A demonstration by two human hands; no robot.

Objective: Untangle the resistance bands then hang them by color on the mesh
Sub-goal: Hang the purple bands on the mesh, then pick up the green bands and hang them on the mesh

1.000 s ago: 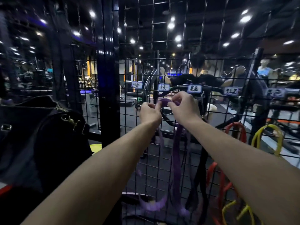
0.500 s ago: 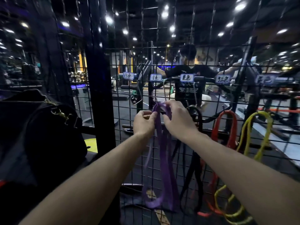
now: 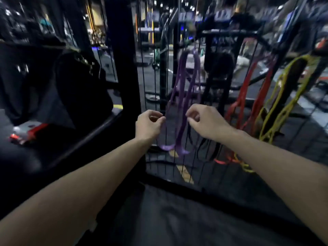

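Observation:
Purple resistance bands (image 3: 181, 96) hang in long loops from the black wire mesh (image 3: 154, 82). To their right hang black bands (image 3: 206, 150), red bands (image 3: 243, 102) and yellow bands (image 3: 282, 96). My left hand (image 3: 149, 125) hovers just left of the purple loops with loosely curled fingers that hold nothing. My right hand (image 3: 205, 121) hovers just right of them, also loosely curled and empty, in front of the black bands. The frame is blurred by motion.
A thick black post (image 3: 122, 68) borders the mesh on the left. A black bag (image 3: 74, 86) hangs left of it above a dark bench. A black padded surface (image 3: 177, 219) lies below my arms. Gym machines stand behind the mesh.
Both hands let go of the purple bands' top at the hook and dropped to mid-height. The purple bands now hang on their own. My view tilted downward.

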